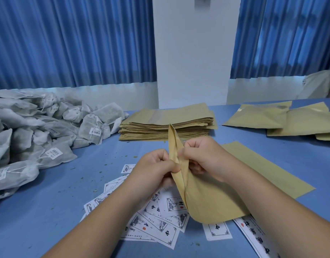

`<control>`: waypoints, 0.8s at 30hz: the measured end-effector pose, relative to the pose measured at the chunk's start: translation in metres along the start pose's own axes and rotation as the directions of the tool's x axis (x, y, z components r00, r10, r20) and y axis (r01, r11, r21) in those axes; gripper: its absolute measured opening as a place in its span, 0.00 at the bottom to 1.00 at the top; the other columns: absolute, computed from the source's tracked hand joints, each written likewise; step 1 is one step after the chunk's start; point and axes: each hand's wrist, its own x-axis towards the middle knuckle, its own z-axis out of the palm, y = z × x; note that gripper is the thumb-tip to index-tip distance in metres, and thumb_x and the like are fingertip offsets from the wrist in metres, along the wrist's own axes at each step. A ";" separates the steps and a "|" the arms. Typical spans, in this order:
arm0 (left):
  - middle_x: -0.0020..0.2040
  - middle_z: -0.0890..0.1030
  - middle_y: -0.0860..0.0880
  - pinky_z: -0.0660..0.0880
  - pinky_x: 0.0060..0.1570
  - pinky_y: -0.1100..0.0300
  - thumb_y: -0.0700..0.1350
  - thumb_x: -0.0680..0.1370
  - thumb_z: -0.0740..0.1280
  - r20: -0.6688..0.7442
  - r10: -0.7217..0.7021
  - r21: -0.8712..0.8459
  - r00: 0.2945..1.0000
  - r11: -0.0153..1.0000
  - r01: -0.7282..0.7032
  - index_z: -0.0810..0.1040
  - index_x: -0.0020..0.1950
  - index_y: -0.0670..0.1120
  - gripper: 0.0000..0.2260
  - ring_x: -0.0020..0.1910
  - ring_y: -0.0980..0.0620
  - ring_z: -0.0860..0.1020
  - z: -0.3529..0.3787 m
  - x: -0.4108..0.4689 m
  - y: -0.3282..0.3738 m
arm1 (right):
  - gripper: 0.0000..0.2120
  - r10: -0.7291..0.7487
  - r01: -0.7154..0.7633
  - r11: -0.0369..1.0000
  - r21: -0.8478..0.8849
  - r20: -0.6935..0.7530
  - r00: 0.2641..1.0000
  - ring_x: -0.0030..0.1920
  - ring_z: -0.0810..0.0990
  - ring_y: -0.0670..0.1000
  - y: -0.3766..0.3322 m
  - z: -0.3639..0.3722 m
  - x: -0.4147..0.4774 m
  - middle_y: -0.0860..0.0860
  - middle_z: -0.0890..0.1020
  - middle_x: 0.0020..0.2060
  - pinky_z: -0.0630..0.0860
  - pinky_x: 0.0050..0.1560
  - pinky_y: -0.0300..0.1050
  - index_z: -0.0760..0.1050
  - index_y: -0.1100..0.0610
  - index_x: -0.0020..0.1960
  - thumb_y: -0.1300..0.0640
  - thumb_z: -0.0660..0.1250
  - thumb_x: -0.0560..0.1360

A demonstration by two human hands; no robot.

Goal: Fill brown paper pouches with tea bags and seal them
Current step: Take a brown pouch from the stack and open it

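A brown paper pouch (207, 202) is held up over the middle of the blue bench (48, 211). It is edge-on to the camera, with its mouth uppermost and its bottom end curling down just above the printed white paper labels (160, 226) strewn on the bench. The left hand (156, 168) pinches the left wall of the mouth between thumb and curled fingers. The right hand (203, 157) pinches the right wall the same way, so each grip is narrow and holding the pouch. The 2 walls stand slightly apart between the hands and meet in a point at the far top corner.

Beyond the hands, a stack of flat brown paper pouches (168, 121) lies at the far middle of the bench, and the top one shows a clear window strip. On the left, a heap of white mesh tea bags (39, 131) with strings and small barcode tags spreads from the far edge towards the near left. Beside the right forearm lies 1 flat brown pouch (272, 168), partly covered by the arm and apart from the stack. At the far right, several puffed brown pouches (291, 120) overlap one another; whether they hold anything cannot be told. Small dark crumbs dot the bench. Behind it hang pleated blue curtains (67, 43) on either side of a white wall pillar (194, 53).
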 end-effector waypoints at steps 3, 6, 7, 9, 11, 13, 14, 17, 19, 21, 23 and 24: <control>0.32 0.78 0.43 0.79 0.34 0.59 0.30 0.74 0.66 0.021 0.018 -0.023 1.000 1.000 -0.018 0.70 0.34 0.44 0.14 0.30 0.50 0.78 0.000 0.001 0.000 | 0.25 0.005 -0.006 1.000 0.024 0.009 1.000 0.20 0.60 0.48 -0.001 -0.001 0.001 0.49 0.62 0.19 0.57 0.23 0.35 0.63 0.51 0.22 0.68 0.63 0.73; 0.30 0.78 0.45 0.77 0.29 0.63 0.30 0.74 0.66 0.027 0.019 -0.005 0.999 1.000 -0.019 0.69 0.33 0.45 0.14 0.28 0.52 0.77 0.000 0.001 -0.001 | 0.25 0.013 -0.013 1.000 0.005 0.009 1.000 0.20 0.60 0.48 -0.001 0.000 0.001 0.49 0.62 0.19 0.58 0.23 0.36 0.62 0.51 0.21 0.70 0.62 0.73; 0.30 0.77 0.45 0.75 0.28 0.63 0.31 0.73 0.67 0.020 0.021 0.006 1.000 1.000 -0.021 0.70 0.33 0.45 0.13 0.27 0.52 0.76 0.000 0.002 -0.002 | 0.25 0.017 -0.017 1.000 -0.001 0.007 1.000 0.19 0.60 0.48 -0.001 0.000 0.001 0.49 0.62 0.20 0.58 0.22 0.36 0.63 0.51 0.21 0.70 0.62 0.73; 0.29 0.75 0.45 0.70 0.29 0.59 0.35 0.68 0.69 -0.014 0.029 0.029 0.999 0.999 -0.029 0.70 0.32 0.46 0.11 0.27 0.50 0.72 0.000 0.002 -0.002 | 0.23 0.024 -0.024 0.999 0.033 -0.004 1.000 0.19 0.61 0.48 -0.003 0.000 0.000 0.51 0.62 0.20 0.59 0.21 0.36 0.63 0.52 0.23 0.70 0.61 0.73; 0.29 0.71 0.46 0.65 0.29 0.59 0.35 0.66 0.67 -0.062 0.038 0.026 0.997 0.999 -0.036 0.68 0.31 0.47 0.11 0.27 0.50 0.68 0.000 0.002 0.000 | 0.21 0.025 -0.024 0.992 0.125 -0.010 1.000 0.19 0.62 0.48 -0.007 -0.001 0.000 0.52 0.63 0.22 0.60 0.21 0.36 0.64 0.55 0.26 0.70 0.60 0.73; 0.29 0.69 0.48 0.67 0.25 0.62 0.32 0.71 0.65 -0.093 0.025 0.005 0.995 1.000 -0.025 0.66 0.32 0.46 0.14 0.26 0.53 0.67 -0.001 0.003 0.001 | 0.22 -0.004 0.005 0.991 0.130 -0.011 1.000 0.20 0.63 0.48 -0.010 -0.003 0.000 0.51 0.64 0.21 0.61 0.22 0.36 0.65 0.53 0.24 0.70 0.61 0.74; 0.29 0.69 0.48 0.69 0.25 0.63 0.31 0.72 0.64 -0.107 0.012 0.002 0.994 1.000 -0.012 0.67 0.34 0.46 0.13 0.26 0.53 0.68 0.000 0.002 0.002 | 0.24 -0.023 0.024 0.996 0.089 -0.012 1.000 0.20 0.63 0.48 -0.010 -0.002 0.000 0.50 0.64 0.21 0.61 0.22 0.36 0.65 0.52 0.23 0.69 0.62 0.74; 0.31 0.75 0.48 0.72 0.32 0.58 0.38 0.67 0.66 -0.156 -0.028 0.123 0.987 0.991 0.048 0.72 0.44 0.44 0.07 0.28 0.50 0.72 0.006 0.001 0.003 | 0.23 -0.087 0.080 0.988 -0.130 -0.044 0.995 0.22 0.63 0.48 -0.008 0.006 -0.002 0.50 0.65 0.20 0.61 0.24 0.36 0.64 0.53 0.23 0.66 0.66 0.73; 0.30 0.78 0.53 0.73 0.28 0.61 0.42 0.68 0.68 -0.174 -0.024 0.243 0.984 0.968 0.067 0.73 0.50 0.48 0.12 0.26 0.53 0.75 0.010 -0.001 0.002 | 0.20 -0.133 0.112 0.962 -0.248 -0.068 0.989 0.24 0.62 0.47 -0.006 0.013 -0.002 0.50 0.65 0.21 0.60 0.25 0.37 0.65 0.54 0.24 0.64 0.67 0.71; 0.34 0.79 0.51 0.71 0.25 0.63 0.42 0.71 0.67 -0.184 0.006 0.348 0.983 0.936 0.059 0.73 0.50 0.50 0.09 0.27 0.52 0.77 0.014 -0.003 0.002 | 0.17 -0.173 0.144 0.943 -0.301 -0.072 0.982 0.25 0.62 0.46 -0.007 0.018 -0.003 0.49 0.65 0.22 0.59 0.26 0.39 0.67 0.56 0.26 0.63 0.68 0.71; 0.37 0.79 0.46 0.73 0.26 0.60 0.42 0.71 0.63 -0.158 0.039 0.454 0.987 0.890 0.038 0.74 0.48 0.48 0.06 0.30 0.49 0.77 0.014 -0.003 0.002 | 0.17 -0.192 0.155 0.923 -0.353 -0.073 0.979 0.25 0.61 0.46 -0.009 0.022 -0.005 0.49 0.65 0.21 0.59 0.26 0.39 0.66 0.56 0.25 0.63 0.68 0.69; 0.40 0.79 0.46 0.75 0.30 0.57 0.41 0.72 0.62 -0.166 0.042 0.516 0.985 0.855 0.051 0.74 0.49 0.48 0.07 0.34 0.48 0.78 0.012 -0.002 0.003 | 0.17 -0.201 0.157 0.903 -0.401 -0.071 0.977 0.25 0.60 0.45 -0.012 0.023 -0.006 0.49 0.64 0.21 0.58 0.26 0.39 0.65 0.57 0.24 0.63 0.67 0.68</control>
